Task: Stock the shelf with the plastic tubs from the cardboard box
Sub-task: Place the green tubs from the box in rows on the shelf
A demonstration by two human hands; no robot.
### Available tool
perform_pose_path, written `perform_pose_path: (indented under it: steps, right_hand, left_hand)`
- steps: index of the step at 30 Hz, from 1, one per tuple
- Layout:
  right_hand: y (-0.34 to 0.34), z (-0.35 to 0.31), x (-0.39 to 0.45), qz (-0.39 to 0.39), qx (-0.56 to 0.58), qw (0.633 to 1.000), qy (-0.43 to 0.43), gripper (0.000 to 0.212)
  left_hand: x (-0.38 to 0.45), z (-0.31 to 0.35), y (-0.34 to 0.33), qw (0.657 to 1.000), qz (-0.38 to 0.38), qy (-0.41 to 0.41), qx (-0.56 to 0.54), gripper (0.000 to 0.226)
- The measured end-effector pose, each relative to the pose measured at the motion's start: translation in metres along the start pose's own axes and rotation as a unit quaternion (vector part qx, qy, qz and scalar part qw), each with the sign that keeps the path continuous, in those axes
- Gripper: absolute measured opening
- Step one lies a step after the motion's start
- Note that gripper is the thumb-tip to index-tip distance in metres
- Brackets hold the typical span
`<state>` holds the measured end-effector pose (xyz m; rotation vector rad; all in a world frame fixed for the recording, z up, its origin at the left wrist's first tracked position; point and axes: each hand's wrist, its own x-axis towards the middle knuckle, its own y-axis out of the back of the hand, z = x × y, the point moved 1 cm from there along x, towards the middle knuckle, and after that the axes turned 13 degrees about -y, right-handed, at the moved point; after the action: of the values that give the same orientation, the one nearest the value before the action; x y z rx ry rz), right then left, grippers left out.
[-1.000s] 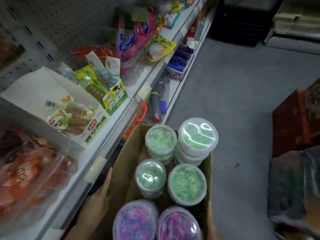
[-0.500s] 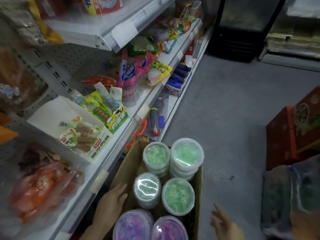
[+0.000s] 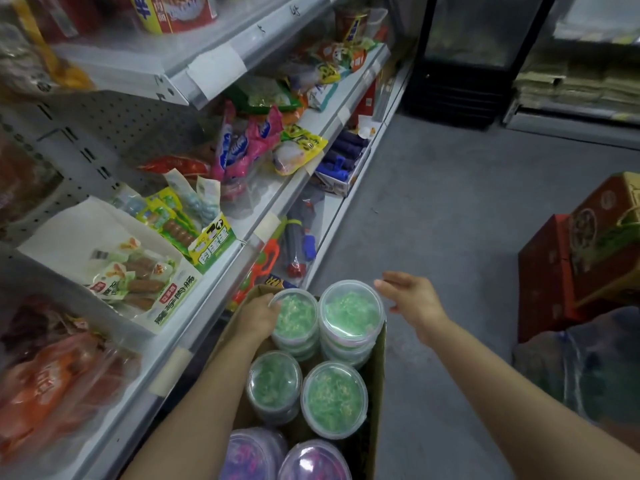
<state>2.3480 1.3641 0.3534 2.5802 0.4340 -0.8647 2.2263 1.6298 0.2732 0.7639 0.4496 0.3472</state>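
Head view: left hand [image 3: 258, 315] grips far-left green-filled clear round plastic tub [image 3: 296, 315] in brown cardboard box [image 3: 379, 375]; right hand [image 3: 412, 303] hangs spread above. Neighbouring stack may topple if knocked.

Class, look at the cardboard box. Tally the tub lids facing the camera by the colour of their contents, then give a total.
Green tub lids: 4
Purple tub lids: 2
Total: 6
More tubs sit stacked beneath the far green ones; these are not counted.

tubs [image 3: 351, 315] in box [image 3: 378, 368], shelf [image 3: 214, 271] left of box
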Motion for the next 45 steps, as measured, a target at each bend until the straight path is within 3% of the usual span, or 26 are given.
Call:
perform_pose_path:
  steps: [7,12,16,24,29,34,45]
  right_hand:
    - [-0.021,0.003,0.018,0.0,-0.125,0.992,0.0,0.058]
    - [-0.026,0.005,0.024,0.022,-0.156,0.987,-0.003,0.051]
    - [-0.027,0.004,0.031,-0.003,-0.115,0.991,-0.068,0.04]
    - [-0.025,0.0,0.018,-0.006,-0.041,0.992,-0.119,0.039]
    - [-0.012,-0.004,0.0,-0.009,0.03,0.99,-0.137,0.026]
    - [0.01,-0.038,-0.024,-0.011,0.064,0.99,-0.125,0.034]
    - [0.073,-0.162,-0.129,0.01,0.089,0.994,-0.061,0.026]
  left_hand:
    - [0.02,-0.006,-0.001,0.999,-0.025,0.015,0.033,0.031]
    - [0.015,-0.004,0.001,0.988,0.002,0.096,-0.118,0.023]
    - [0.009,-0.003,0.006,0.967,-0.004,0.145,-0.209,0.025]
    - [0.001,-0.001,0.011,0.953,0.016,0.148,-0.263,0.026]
    - [-0.007,0.012,0.032,0.942,0.04,0.148,-0.299,0.02]
    - [-0.022,0.047,0.075,0.936,0.051,0.148,-0.316,0.018]
    - [-0.079,0.174,0.197,0.922,0.086,0.108,-0.361,0.015]
